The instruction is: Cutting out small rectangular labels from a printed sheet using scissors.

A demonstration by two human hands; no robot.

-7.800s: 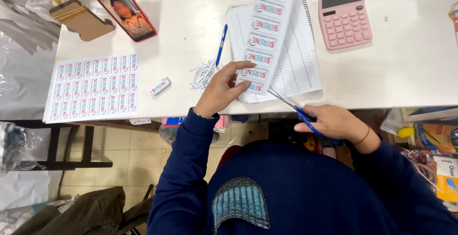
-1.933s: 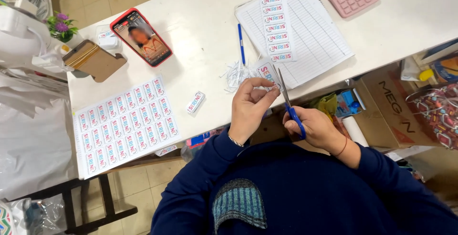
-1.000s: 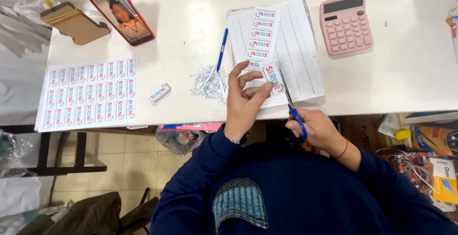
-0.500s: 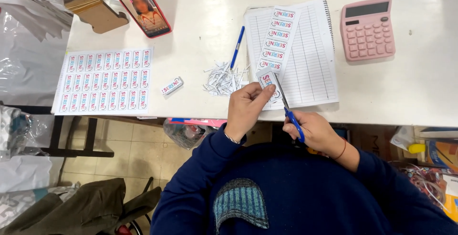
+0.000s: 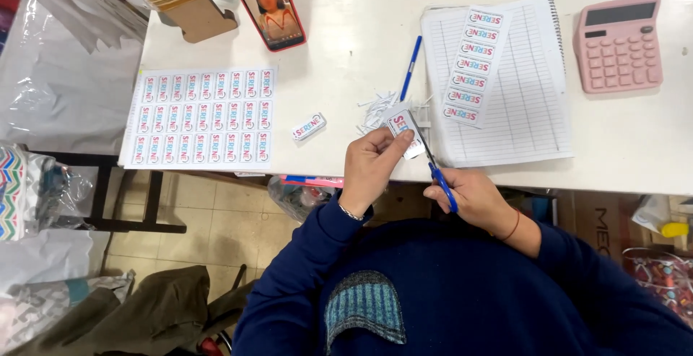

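The left hand pinched a small printed label at the worktop's near edge (beside paper scraps); the right hand gripped blue-handled scissors, blades apparently touching it.

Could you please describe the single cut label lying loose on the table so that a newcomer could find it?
On the white table, look between the big uncut label sheet and the pile of paper trimmings. The loose label lies there tilted, apart from both: one small rectangle alone.
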